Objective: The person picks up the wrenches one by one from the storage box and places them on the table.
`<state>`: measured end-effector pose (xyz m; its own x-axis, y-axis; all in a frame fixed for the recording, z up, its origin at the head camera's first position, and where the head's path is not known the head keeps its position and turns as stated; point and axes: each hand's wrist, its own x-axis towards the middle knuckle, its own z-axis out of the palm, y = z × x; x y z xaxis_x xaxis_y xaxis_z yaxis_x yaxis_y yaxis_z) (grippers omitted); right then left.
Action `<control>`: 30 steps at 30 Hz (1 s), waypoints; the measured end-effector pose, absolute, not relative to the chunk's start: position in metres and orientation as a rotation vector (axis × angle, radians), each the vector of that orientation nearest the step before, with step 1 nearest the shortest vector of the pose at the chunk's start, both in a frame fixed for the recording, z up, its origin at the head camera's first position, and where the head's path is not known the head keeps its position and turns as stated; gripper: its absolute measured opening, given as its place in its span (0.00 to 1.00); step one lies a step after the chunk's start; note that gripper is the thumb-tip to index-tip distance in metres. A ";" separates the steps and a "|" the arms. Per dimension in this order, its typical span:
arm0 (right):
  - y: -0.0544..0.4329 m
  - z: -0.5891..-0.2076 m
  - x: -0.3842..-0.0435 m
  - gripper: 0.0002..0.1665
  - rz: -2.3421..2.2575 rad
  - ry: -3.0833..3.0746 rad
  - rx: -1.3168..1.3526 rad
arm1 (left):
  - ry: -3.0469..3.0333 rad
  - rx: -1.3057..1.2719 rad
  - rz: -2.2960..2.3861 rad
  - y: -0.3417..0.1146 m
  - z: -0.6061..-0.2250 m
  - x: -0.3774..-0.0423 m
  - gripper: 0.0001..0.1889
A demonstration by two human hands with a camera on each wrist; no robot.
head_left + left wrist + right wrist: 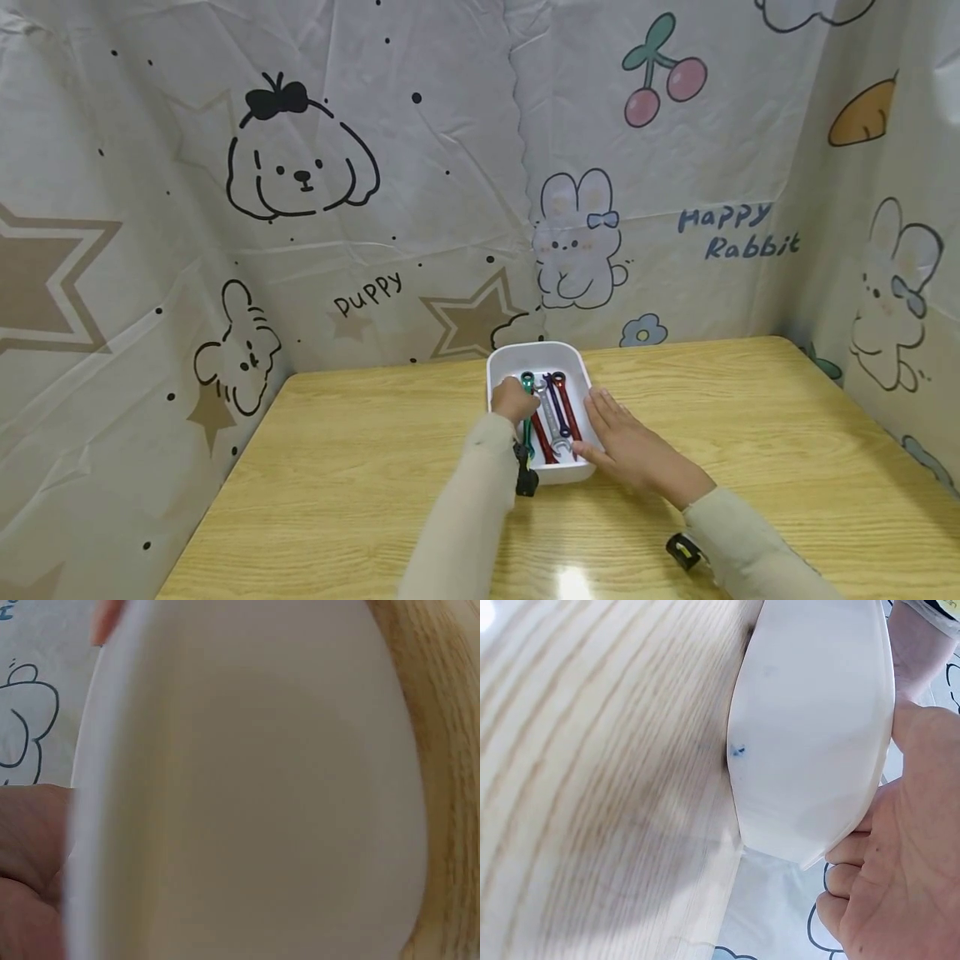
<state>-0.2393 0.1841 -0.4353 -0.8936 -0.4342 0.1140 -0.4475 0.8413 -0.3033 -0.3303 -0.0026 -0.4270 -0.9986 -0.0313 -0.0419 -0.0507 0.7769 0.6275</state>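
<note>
Apparently midway, with work on at the bin (pixel 564 474)

Five wrenches show, all of them inside the white bin and lying roughly along its length. From the bin's left wall to its right wall come a green wrench (pixel 528 437), a dark red wrench (pixel 542 437), a silver wrench (pixel 551 417), a purple wrench (pixel 557 404) and a bright red wrench (pixel 567 407). The bin stands upright on the table (pixel 360 500).

What looks done is the gathering: every wrench in view sits within the bin's walls, side by side in a loose row. What looks unfinished is the handling, since the left hand (pixel 515 400) reaches over the bin's left wall with its fingers bent down at the green wrench. Whether those fingers pinch a wrench or only touch one, I cannot tell; the back of the hand covers them, and the left wrist view is mostly filled by the bin's side.

The right hand (pixel 626 442) pinches nothing that shows: its fingers lie extended against the bin's right wall, thumb set apart toward the bin's near corner, seemingly to steady it. How many wrenches remain to be handled cannot be judged from these views.
</note>
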 end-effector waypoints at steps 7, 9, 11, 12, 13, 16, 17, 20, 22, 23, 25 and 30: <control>0.185 -0.437 -0.240 0.48 0.507 -2.966 0.709 | 3.019 -0.004 0.860 0.000 -0.438 -0.333 0.10; 0.185 -0.437 -0.240 0.48 0.509 -2.964 0.712 | 3.043 -0.027 0.849 0.001 -0.440 -0.332 0.12; 0.184 -0.438 -0.241 0.48 0.515 -2.962 0.714 | 3.061 -0.057 0.868 0.002 -0.442 -0.330 0.12; 0.184 -0.438 -0.241 0.48 0.516 -2.962 0.714 | 3.066 -0.072 0.891 0.002 -0.443 -0.330 0.12; 0.184 -0.438 -0.241 0.48 0.519 -2.963 0.713 | 3.068 -0.085 0.912 0.003 -0.444 -0.329 0.12; 0.184 -0.439 -0.241 0.48 0.519 -2.967 0.710 | 3.082 -0.098 0.935 0.005 -0.448 -0.329 0.10; 0.184 -0.439 -0.241 0.48 0.516 -2.969 0.710 | 3.083 -0.102 0.941 0.005 -0.449 -0.329 0.09; 0.184 -0.437 -0.240 0.47 0.518 -2.964 0.715 | 3.085 -0.112 0.949 0.005 -0.450 -0.328 0.07; 0.184 -0.436 -0.239 0.47 0.518 -2.959 0.716 | 3.074 -0.122 0.966 0.004 -0.448 -0.326 0.09; 0.183 -0.436 -0.239 0.46 0.520 -2.959 0.715 | 3.067 -0.125 0.974 0.004 -0.448 -0.326 0.09; 0.183 -0.435 -0.239 0.46 0.524 -2.959 0.713 | 3.052 -0.131 0.988 0.004 -0.447 -0.325 0.10; 0.184 -0.434 -0.239 0.47 0.532 -2.971 0.708 | 3.013 -0.154 1.026 0.004 -0.446 -0.324 0.13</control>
<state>-0.2391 0.1835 -0.4341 -0.8948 -0.4306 0.1182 -0.4449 0.8369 -0.3190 -0.3237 0.0044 -0.4461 -0.9943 -0.1057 0.0117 -0.0766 0.7880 0.6109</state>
